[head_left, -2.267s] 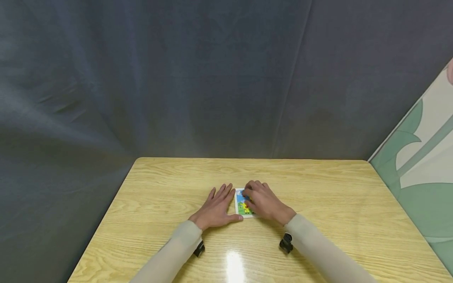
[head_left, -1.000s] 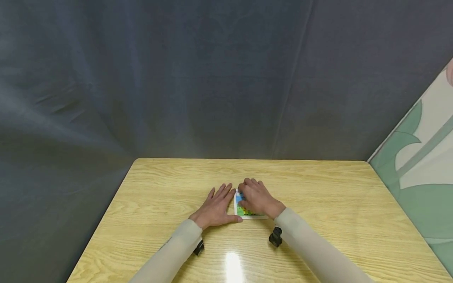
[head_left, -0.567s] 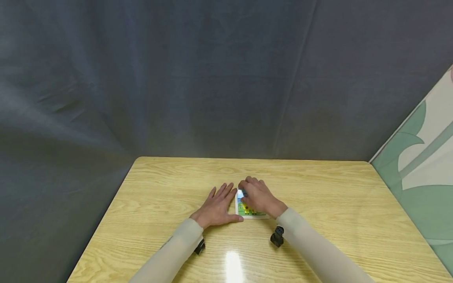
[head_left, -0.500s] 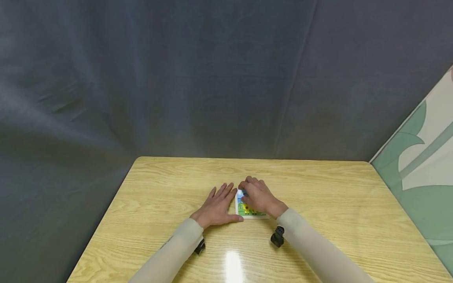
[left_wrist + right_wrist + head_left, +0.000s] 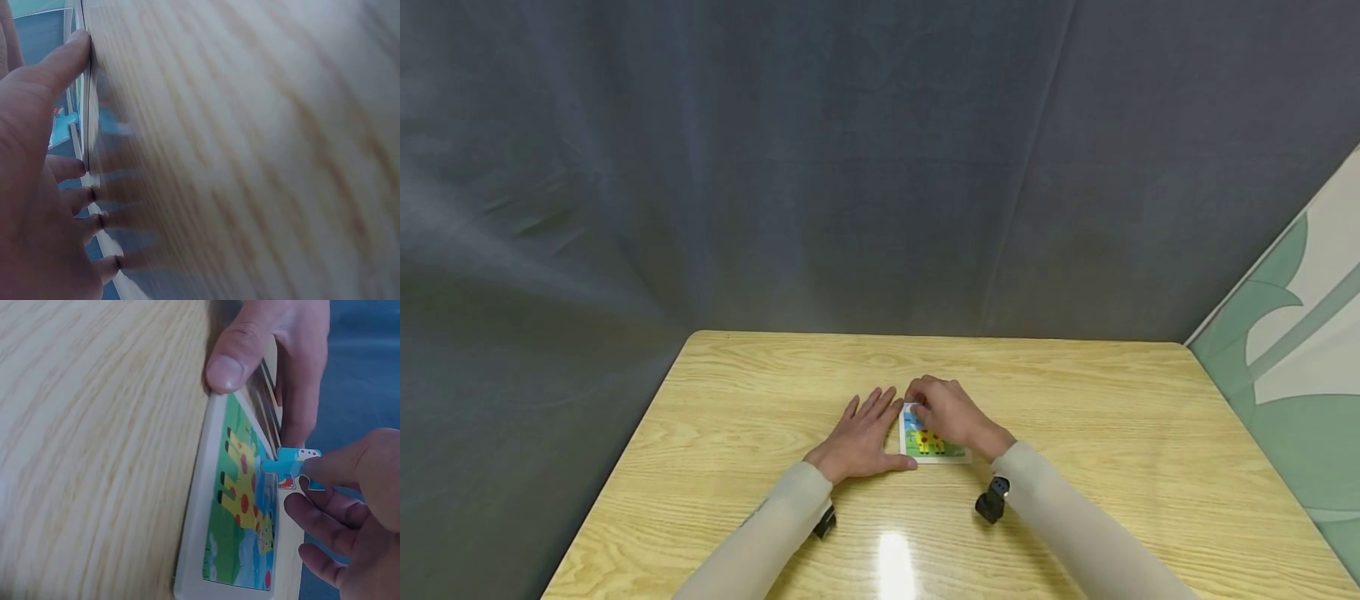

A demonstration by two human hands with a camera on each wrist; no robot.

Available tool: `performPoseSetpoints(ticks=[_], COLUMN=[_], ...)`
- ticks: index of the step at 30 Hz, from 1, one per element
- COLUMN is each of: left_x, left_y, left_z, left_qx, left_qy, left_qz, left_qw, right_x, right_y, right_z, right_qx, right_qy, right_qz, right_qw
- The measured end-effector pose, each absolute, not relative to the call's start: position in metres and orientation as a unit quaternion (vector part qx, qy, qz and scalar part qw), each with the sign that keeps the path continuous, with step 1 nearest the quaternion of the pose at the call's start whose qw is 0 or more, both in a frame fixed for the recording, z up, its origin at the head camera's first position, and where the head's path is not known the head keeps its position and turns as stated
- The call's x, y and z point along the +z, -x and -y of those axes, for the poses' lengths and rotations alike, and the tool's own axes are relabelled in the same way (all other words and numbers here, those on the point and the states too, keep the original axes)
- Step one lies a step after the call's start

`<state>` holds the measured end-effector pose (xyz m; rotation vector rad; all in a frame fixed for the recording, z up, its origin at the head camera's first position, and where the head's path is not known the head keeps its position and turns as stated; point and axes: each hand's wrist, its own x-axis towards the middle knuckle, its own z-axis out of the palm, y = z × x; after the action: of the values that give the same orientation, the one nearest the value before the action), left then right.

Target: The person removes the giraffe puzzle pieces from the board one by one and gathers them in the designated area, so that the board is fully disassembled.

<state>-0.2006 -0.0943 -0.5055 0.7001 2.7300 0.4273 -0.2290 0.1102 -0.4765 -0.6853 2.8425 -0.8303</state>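
Pinching the puzzle piece at the puzzle board

The puzzle board lies flat on the table, about midway between the table's left and right edges and apart from its far edge. A white rim frames a giraffe picture, yellow with red spots. The right hand's grip is closed down to the thickness of the puzzle piece, pinched between thumb and finger. The piece, mainly blue, is at the board's far rim, near the far left corner, tab directed toward the picture; contact with the board cannot be determined. The left hand rests on the table, fingers straight and spread, grip holding nothing, thumb tip at the board's near left corner. A dark curtain hangs beyond the table's far edge.
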Motion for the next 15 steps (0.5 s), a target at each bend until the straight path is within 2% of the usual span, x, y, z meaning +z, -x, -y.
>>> performPoseSetpoints(ticks=[15], left_x=[-0.507], left_y=[0.201], left_z=[0.096], left_qx=[0.160], left_qy=[-0.242], left_qz=[-0.946], left_qw=[0.144], right_x=[-0.465], right_y=[0.234], right_z=[-0.147], right_qx=[-0.318], right_qy=[0.201], right_qz=[-0.923], right_qw=[0.082])
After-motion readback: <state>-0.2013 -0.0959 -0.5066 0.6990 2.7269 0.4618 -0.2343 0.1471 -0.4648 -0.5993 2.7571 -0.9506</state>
